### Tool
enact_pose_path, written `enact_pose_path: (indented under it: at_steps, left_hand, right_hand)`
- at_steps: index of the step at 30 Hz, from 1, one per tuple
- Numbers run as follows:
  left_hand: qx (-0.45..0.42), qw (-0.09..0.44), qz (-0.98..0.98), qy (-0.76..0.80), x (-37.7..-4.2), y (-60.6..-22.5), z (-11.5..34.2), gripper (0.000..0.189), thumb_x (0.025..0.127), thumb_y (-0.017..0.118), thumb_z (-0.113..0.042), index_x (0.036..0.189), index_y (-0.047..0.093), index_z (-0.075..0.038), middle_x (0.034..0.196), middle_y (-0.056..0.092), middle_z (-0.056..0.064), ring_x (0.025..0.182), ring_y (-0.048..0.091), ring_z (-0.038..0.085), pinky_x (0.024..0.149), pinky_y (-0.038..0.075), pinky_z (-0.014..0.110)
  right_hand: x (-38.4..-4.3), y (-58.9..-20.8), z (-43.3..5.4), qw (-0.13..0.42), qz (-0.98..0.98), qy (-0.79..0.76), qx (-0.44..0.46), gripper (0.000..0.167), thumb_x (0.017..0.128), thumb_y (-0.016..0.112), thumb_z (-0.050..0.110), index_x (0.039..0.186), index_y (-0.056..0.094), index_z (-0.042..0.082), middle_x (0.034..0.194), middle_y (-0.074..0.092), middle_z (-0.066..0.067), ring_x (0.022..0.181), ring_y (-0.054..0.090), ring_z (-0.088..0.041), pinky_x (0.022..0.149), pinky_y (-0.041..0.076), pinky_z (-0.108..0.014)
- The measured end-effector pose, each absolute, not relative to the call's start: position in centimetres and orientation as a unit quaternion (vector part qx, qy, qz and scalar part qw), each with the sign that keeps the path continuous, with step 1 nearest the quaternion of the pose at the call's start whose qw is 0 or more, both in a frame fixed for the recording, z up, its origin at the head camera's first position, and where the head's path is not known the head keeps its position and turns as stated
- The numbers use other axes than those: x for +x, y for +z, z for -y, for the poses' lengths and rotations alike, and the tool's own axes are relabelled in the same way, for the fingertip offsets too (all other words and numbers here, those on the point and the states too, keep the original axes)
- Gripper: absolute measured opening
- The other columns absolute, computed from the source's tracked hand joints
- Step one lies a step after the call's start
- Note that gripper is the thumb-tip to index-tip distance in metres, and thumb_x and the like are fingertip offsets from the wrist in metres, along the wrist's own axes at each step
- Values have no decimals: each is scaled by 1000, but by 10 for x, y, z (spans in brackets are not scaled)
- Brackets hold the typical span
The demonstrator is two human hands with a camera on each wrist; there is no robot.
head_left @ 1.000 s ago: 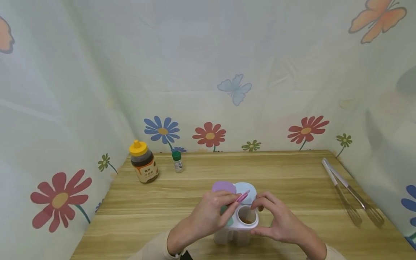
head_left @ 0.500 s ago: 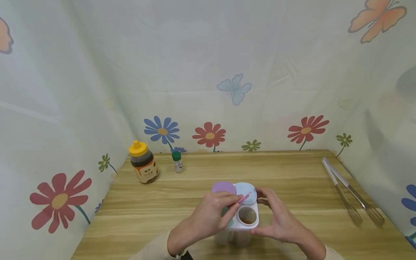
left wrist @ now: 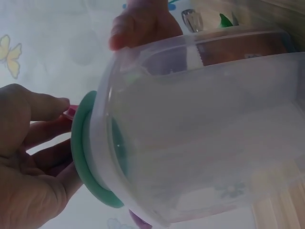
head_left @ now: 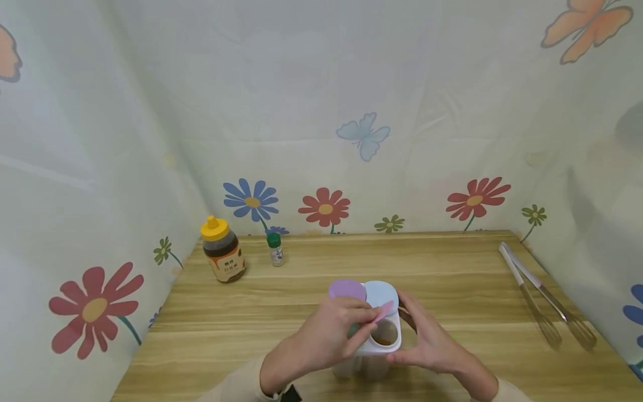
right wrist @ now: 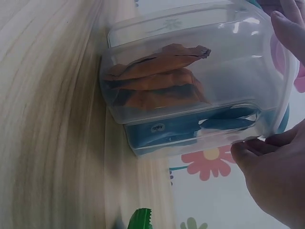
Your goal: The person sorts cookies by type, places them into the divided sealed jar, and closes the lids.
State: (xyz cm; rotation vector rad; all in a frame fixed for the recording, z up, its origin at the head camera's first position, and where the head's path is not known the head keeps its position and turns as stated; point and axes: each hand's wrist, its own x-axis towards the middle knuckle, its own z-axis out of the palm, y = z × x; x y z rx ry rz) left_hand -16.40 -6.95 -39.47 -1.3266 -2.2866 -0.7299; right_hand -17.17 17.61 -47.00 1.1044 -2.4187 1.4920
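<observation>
A clear plastic storage box [head_left: 374, 367] with several compartments stands upright on the table. Its purple lid [head_left: 346, 289], light blue lid [head_left: 380, 295] and green lid [left wrist: 85, 148] are on; the front right round opening [head_left: 385, 336] is uncovered. My left hand [head_left: 329, 329] pinches a pink lid [head_left: 384, 310], tilted just above that opening. The right hand [head_left: 427, 338] holds the box's right side, thumb at the front corner of the white rim and fingers toward the back. Brown packets [right wrist: 159, 78] lie in one compartment, blue packets [right wrist: 164, 131] in another.
A honey bottle [head_left: 226, 257] with a yellow cap stands at the back left, a small green-capped shaker bottle [head_left: 276, 251] beside it. Long metal tongs [head_left: 540, 298] lie along the right side. A small green serrated-edged item [right wrist: 139, 219] shows near the box. Patterned fabric [head_left: 417, 184] walls the table.
The right-hand fingers have moved from over the opening to the box's right side. The left hand has shifted slightly right, and the pink lid has come lower over the opening.
</observation>
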Motion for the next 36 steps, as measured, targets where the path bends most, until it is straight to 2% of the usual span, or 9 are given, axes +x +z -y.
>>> enact_pose_path:
  at_steps: [4, 9, 14, 22, 28, 36]
  left_hand:
    - [-489, 188, 822, -224, -162, -393, 67, 24, 90, 69, -26, 109, 75, -12, 104, 73, -3, 98, 67, 8, 88, 51, 21]
    - [-493, 177, 828, -200, -161, -390, 65, 24, 89, 70, -29, 107, 75, -13, 105, 72, -5, 98, 66, 8, 88, 51, 21]
    - [-497, 172, 833, -172, -160, -390, 63, 26, 89, 70, -32, 107, 74, -14, 105, 71, -5, 99, 65, 8, 89, 50, 21]
    - [-508, 178, 831, -139, -159, -394, 59, 29, 87, 71, -34, 107, 73, -14, 104, 70, -4, 95, 62, 8, 87, 49, 20]
    - [-519, 199, 828, -77, -157, -394, 56, 29, 83, 72, -34, 106, 72, -17, 102, 68, -5, 94, 61, 9, 87, 48, 21]
    - [-527, 193, 826, -44, -154, -387, 53, 25, 87, 68, -35, 109, 71, -25, 101, 64, -6, 90, 56, 8, 82, 47, 18]
  right_hand:
    - [-175, -474, -176, 32, 782, 500, 372, 115, 68, 89, 18, 153, 14, 3, 150, 33, -16, 139, 35, -12, 111, 31, -21]
    - [-180, -477, -176, 14, 762, 517, 390, 118, 68, 88, 15, 154, 8, 1, 151, 34, -16, 140, 36, -13, 112, 28, -20]
    - [-182, -479, -174, 10, 749, 535, 391, 117, 68, 88, 12, 153, 9, 1, 149, 37, -18, 138, 39, -12, 111, 30, -19]
    - [-182, -481, -174, 4, 739, 543, 398, 116, 67, 87, 10, 154, 10, 3, 147, 38, -18, 133, 43, -14, 108, 36, -20]
    - [-181, -479, -173, -7, 736, 548, 399, 117, 68, 87, 9, 154, 8, 2, 151, 31, -20, 138, 37, -13, 110, 32, -19]
    - [-180, -477, -175, -9, 744, 542, 390, 118, 68, 88, 10, 154, 7, 1, 153, 29, -22, 140, 35, -10, 110, 31, -19]
